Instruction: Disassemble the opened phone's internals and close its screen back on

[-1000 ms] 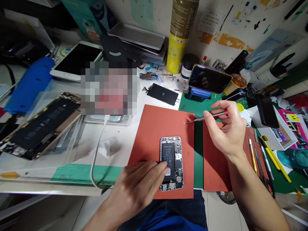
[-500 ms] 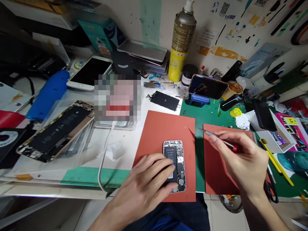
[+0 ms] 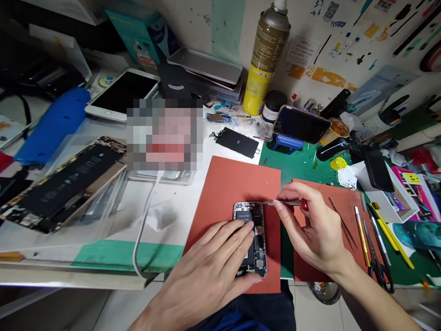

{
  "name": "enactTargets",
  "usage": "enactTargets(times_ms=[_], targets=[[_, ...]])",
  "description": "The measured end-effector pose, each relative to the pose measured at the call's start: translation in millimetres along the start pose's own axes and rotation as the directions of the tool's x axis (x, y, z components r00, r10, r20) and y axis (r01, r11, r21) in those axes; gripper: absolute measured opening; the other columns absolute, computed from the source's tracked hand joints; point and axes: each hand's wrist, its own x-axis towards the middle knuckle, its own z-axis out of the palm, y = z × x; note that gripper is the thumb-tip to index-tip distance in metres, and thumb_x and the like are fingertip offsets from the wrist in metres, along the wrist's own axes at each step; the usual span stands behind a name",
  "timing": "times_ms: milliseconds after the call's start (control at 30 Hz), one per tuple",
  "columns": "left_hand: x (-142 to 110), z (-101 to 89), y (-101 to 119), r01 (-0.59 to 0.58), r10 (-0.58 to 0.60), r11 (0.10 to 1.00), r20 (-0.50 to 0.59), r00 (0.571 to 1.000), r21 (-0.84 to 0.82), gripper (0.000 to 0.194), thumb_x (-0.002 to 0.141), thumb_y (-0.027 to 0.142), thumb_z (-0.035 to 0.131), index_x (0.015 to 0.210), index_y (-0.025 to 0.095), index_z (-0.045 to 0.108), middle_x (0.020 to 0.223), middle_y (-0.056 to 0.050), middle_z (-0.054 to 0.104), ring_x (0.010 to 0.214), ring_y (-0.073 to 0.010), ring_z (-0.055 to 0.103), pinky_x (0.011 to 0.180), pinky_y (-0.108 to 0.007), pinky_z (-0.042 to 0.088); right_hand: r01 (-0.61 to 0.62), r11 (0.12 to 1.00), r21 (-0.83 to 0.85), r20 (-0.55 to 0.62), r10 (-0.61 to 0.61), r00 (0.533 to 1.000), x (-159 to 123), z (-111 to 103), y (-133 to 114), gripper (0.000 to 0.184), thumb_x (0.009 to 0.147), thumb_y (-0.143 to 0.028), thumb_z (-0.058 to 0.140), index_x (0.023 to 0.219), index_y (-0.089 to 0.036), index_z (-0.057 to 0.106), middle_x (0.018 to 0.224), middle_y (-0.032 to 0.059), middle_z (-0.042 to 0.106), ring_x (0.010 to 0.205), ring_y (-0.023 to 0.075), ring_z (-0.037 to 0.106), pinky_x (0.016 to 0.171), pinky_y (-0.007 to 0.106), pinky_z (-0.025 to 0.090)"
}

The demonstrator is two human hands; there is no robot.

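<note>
Rust red, the mat point(image 3: 220, 197) before me bears one open phone point(image 3: 259, 248). My left hand point(image 3: 217, 257) lies over its battery point(image 3: 245, 215), fingers stretched flat and clenching nothing, I judge to stop it sliding. At the phone's one o'clock, my right hand point(image 3: 310, 220) pinches one screwdriver point(image 3: 292, 202) between fingers and thumb, a light hold that seems meant for fine moves; its tip is at the top corner, touching or not I can't tell. Around three o'clock lies a second mat point(image 3: 347, 200), bearing one pair of tweezers point(image 3: 342, 225), probably for easy reach. Farther off on the tabletop, at twelve, lies one loose panel point(image 3: 237, 142); at ten, another opened phone point(image 3: 76, 184), seemingly set aside. At one, one blue stand point(image 3: 285, 143) props one handset point(image 3: 303, 124), screen my way. Beyond, at twelve, one spray can point(image 3: 267, 59) stands beside one jar point(image 3: 274, 105).
</note>
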Motion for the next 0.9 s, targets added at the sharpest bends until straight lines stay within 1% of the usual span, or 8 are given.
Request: enactTargets(times_ms=[200,333,467,533,700,900], targets=[[-0.9,1.9,1.0,0.012,-0.012,1.0,0.005,1.0,-0.022,0.049,0.111,0.049,0.055,0.132,0.008,0.072,0.142,-0.012,0.074,0.13,-0.0309,0.066,0.112,-0.046,0.047,-0.014,1.0,-0.024,0.011,0.015,1.0,4.1,3.5,0.5,0.033,0.099,-0.008,0.069,0.129,-0.02,0.059,0.101,0.0031,0.077,0.084,0.0151,0.077,0.074,0.027,0.065],[-2.0,2.3,1.1,0.024,-0.023,0.999,0.012,1.0,-0.027,0.049,0.113,0.049,0.052,0.132,0.009,0.072,0.141,-0.01,0.075,0.13,-0.03,0.065,0.113,-0.045,0.045,-0.019,0.999,-0.043,0.021,0.02,1.0,4.7,3.2,-0.2,0.033,0.1,-0.01,0.07,0.129,-0.02,0.059,0.102,0.0031,0.077,0.086,0.0149,0.078,0.074,0.026,0.064],[-2.0,2.9,0.4,0.031,-0.03,0.999,0.019,0.999,-0.026,0.046,0.115,0.046,0.048,0.132,0.01,0.072,0.142,-0.009,0.075,0.13,-0.029,0.065,0.113,-0.044,0.044,-0.042,0.999,-0.028,0.044,0.043,0.998,4.8,3.5,0.2,0.032,0.101,-0.012,0.068,0.13,-0.021,0.059,0.104,0.0031,0.076,0.088,0.0149,0.078,0.076,0.027,0.064],[-2.0,3.8,0.1,0.034,-0.033,0.999,0.016,0.999,-0.028,0.046,0.115,0.045,0.048,0.132,0.01,0.072,0.141,-0.009,0.075,0.13,-0.0292,0.065,0.113,-0.044,0.043,-0.039,0.999,-0.022,0.052,0.04,0.998,5.3,3.5,0.1,0.033,0.101,-0.012,0.068,0.131,-0.021,0.058,0.105,0.0031,0.076,0.089,0.0149,0.078,0.077,0.027,0.064],[-3.6,5.1,0.1,0.03,-0.029,0.999,0.017,0.999,-0.038,0.046,0.114,0.045,0.05,0.133,0.009,0.072,0.141,-0.01,0.075,0.131,-0.0298,0.065,0.114,-0.045,0.042,-0.024,0.999,-0.033,0.054,0.025,0.998,6.3,3.1,-1.3,0.033,0.1,-0.011,0.069,0.13,-0.022,0.059,0.103,0.0023,0.077,0.086,0.0144,0.077,0.074,0.027,0.063],[-4.6,5.6,0.5,0.033,-0.032,0.999,0.007,0.999,-0.037,0.046,0.114,0.045,0.05,0.134,0.008,0.072,0.143,-0.011,0.074,0.132,-0.0305,0.063,0.115,-0.046,0.041,-0.01,0.999,-0.051,0.05,0.012,0.999,6.8,3.3,-2.9,0.032,0.1,-0.011,0.069,0.128,-0.021,0.059,0.103,0.0028,0.077,0.088,0.0149,0.077,0.077,0.027,0.064]])
